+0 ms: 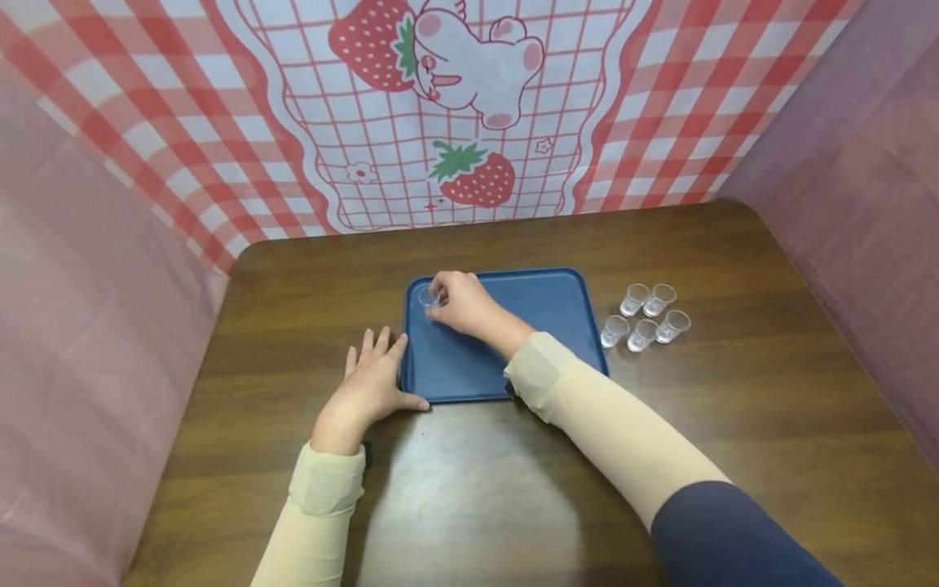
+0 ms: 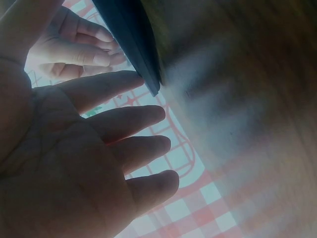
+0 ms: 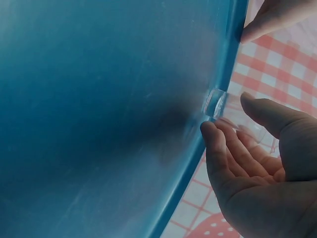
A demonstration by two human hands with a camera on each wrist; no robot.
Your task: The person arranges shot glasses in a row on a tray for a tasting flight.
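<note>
My right hand (image 1: pixel 469 306) holds a small clear shot glass (image 1: pixel 429 300) between thumb and fingers, at the far left corner of a blue tray (image 1: pixel 469 367). In the right wrist view the thick base of the shot glass (image 3: pixel 214 103) is at the tray's surface near the rim, and I cannot tell whether it touches. My left hand (image 1: pixel 368 387) lies at the tray's near left corner, fingers spread, thumb at the front edge. The left wrist view shows its index fingertip against the tray's edge (image 2: pixel 131 39).
To the right of the tray, several more clear shot glasses (image 1: pixel 642 335) stand upright in a cluster on the wooden table (image 1: pixel 741 424). The nearest one is close to the tray's right rim. A red-and-white checked cloth (image 1: pixel 682 98) hangs behind the table, with pink cloth (image 1: pixel 95 326) at the sides.
</note>
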